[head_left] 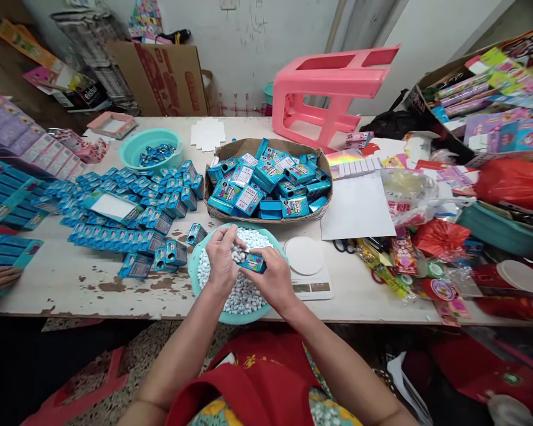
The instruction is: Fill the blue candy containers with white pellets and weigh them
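My right hand [273, 277] grips a small blue printed tin [254, 263], tilted on its side, its end facing my left hand. My left hand [222, 257] is closed with its fingertips at that end of the tin, and several small white candies [238, 254] show between the fingers and the tin. Both hands are above a turquoise bowl [193, 269] filled with white and greyish pellet candies [246, 303]. Left of the bowl, a single blue tin [196, 234] with a round hole in its top stands near two similar tins [171, 255].
Behind the bowl sits a cut cardboard box [269, 218] heaped with blue tins. Rows of tins [115, 236] cover the left side. A scale [313, 287] stands at the right, beside clutter and a pink stool [333, 83]. A co-worker's hand [0, 279] is at far left.
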`<action>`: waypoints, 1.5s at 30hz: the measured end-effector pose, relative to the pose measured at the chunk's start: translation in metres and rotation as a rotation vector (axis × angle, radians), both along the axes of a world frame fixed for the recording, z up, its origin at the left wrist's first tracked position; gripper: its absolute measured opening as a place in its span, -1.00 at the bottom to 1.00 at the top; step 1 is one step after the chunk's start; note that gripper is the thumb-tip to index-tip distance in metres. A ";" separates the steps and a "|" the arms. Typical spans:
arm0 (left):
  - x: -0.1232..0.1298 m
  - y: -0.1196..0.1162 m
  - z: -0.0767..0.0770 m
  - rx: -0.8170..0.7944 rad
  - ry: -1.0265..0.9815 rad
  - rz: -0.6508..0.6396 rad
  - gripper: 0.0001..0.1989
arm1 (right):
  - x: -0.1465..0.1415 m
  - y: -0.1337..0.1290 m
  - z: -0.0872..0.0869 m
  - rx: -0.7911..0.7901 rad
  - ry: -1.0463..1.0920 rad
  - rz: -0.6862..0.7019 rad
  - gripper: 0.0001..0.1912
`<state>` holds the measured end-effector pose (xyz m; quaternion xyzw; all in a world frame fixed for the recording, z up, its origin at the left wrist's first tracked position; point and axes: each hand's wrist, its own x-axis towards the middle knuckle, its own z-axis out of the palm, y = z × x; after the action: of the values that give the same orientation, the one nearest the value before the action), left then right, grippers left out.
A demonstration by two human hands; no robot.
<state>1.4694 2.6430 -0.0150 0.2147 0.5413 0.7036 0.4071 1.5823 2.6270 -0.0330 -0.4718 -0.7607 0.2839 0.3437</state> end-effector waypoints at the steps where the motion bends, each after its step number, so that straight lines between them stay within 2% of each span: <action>1: 0.000 0.001 0.000 0.004 -0.016 -0.003 -0.76 | 0.000 0.000 0.000 0.003 0.000 0.001 -0.70; 6: 0.003 0.006 0.002 0.027 -0.092 -0.021 -0.75 | 0.002 0.003 0.002 -0.015 0.019 -0.003 -0.68; 12: 0.005 0.006 0.006 0.020 -0.064 -0.017 -0.78 | 0.004 0.009 0.004 -0.026 0.049 -0.002 -0.66; 17: 0.002 0.007 0.009 0.061 -0.081 -0.081 -0.82 | 0.005 0.010 0.007 -0.053 0.094 -0.005 -0.65; 35: 0.002 -0.006 0.026 0.120 -0.102 -0.156 -0.82 | 0.003 0.002 0.016 -0.113 0.219 0.009 -0.61; 45: 0.007 -0.010 0.030 0.247 -0.102 -0.267 -0.78 | 0.005 0.003 0.013 -0.109 0.299 -0.013 -0.62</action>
<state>1.4760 2.6326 0.0146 0.2969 0.3961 0.7146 0.4943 1.5875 2.6303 -0.0198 -0.4473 -0.6814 0.3896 0.4287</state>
